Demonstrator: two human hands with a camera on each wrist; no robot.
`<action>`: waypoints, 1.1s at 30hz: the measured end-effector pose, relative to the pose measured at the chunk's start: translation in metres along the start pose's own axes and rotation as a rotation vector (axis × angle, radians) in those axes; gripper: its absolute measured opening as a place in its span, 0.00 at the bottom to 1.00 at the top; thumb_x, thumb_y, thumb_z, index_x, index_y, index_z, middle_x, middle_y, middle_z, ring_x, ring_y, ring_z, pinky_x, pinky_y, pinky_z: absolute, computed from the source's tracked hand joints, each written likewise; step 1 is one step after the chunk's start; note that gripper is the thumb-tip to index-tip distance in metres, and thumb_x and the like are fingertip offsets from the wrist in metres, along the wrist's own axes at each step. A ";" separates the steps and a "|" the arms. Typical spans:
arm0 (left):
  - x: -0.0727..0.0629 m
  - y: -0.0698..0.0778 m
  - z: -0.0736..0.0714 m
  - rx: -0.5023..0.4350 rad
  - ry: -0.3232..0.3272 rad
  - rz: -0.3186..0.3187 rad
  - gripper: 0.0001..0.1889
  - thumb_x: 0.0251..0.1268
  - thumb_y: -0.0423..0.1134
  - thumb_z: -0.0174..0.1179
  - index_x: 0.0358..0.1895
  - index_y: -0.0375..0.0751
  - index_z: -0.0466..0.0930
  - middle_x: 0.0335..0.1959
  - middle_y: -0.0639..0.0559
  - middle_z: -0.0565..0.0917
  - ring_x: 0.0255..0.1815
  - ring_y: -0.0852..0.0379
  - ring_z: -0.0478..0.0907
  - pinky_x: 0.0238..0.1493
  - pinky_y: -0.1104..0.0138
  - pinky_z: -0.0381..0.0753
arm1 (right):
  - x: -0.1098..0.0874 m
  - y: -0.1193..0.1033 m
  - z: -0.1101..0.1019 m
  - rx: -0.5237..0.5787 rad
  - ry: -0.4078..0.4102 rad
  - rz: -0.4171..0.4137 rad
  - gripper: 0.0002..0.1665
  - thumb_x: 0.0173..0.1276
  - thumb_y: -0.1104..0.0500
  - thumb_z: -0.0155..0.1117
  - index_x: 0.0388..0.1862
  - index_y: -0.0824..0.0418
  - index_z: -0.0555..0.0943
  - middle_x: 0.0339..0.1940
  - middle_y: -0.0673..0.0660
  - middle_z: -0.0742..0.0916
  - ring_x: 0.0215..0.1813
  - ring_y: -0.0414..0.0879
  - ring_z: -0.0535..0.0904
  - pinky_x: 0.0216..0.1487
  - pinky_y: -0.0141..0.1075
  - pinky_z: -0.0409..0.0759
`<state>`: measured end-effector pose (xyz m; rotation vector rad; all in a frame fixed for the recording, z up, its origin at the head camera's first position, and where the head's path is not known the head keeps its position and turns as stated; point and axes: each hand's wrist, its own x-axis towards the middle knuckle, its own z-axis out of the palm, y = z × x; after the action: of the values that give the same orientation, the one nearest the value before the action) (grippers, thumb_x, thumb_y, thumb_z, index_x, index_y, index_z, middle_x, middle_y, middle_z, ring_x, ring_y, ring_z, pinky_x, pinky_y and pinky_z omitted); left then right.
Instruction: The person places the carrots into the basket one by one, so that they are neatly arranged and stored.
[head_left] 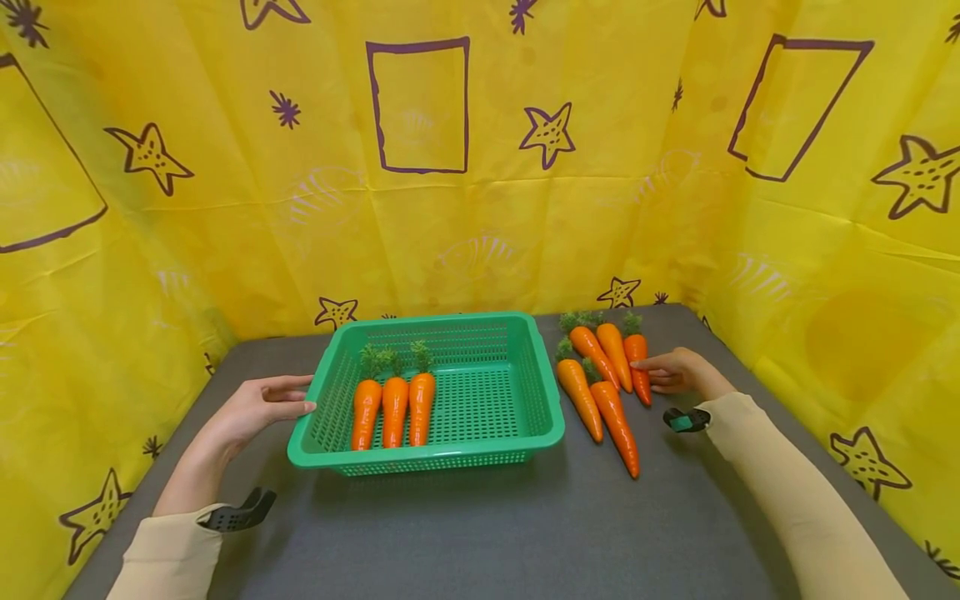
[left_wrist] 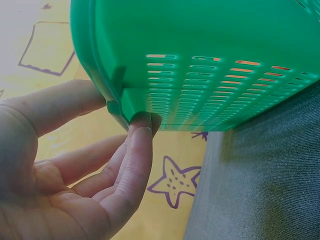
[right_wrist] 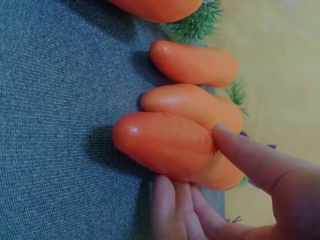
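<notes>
Your right hand (head_left: 684,372) pinches the end carrot (head_left: 636,348) between thumb and fingers. This carrot lies on the counter (head_left: 480,533), just left of your palm. It is long, with its leafy top toward the yellow cloth (head_left: 480,200) at the back and its thin tip toward you. Your right hand is the near one; it is low and comes in sideways, fingers pointing left. Left of that carrot lie four other carrots (head_left: 579,400). Past them sits the green basket (head_left: 427,456), with three carrots (head_left: 395,412) inside. Your left hand (head_left: 251,412) holds its left rim.
</notes>
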<state>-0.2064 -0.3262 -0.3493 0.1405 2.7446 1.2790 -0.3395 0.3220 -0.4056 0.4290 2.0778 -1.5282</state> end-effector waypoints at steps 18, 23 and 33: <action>-0.001 0.000 -0.001 -0.001 -0.002 -0.001 0.34 0.59 0.48 0.65 0.66 0.35 0.68 0.51 0.37 0.81 0.53 0.49 0.76 0.55 0.49 0.76 | -0.011 -0.004 0.005 -0.033 -0.022 -0.033 0.47 0.66 0.53 0.62 0.70 0.76 0.49 0.44 0.53 0.77 0.38 0.39 0.77 0.49 0.36 0.82; 0.000 0.001 -0.001 -0.003 -0.014 0.006 0.34 0.59 0.48 0.65 0.66 0.34 0.68 0.51 0.37 0.82 0.52 0.49 0.77 0.55 0.49 0.76 | -0.014 -0.005 0.004 -0.034 -0.024 -0.047 0.48 0.68 0.54 0.60 0.71 0.78 0.46 0.48 0.56 0.77 0.39 0.40 0.78 0.51 0.38 0.81; 0.002 0.002 -0.002 0.007 -0.027 0.003 0.34 0.59 0.48 0.65 0.66 0.33 0.68 0.52 0.36 0.81 0.53 0.46 0.78 0.55 0.47 0.75 | -0.024 -0.010 0.002 -0.018 -0.038 -0.075 0.46 0.69 0.55 0.58 0.71 0.78 0.46 0.36 0.50 0.81 0.35 0.38 0.80 0.49 0.38 0.82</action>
<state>-0.2082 -0.3263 -0.3461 0.1616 2.7274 1.2588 -0.3247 0.3182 -0.3848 0.3160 2.0985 -1.5465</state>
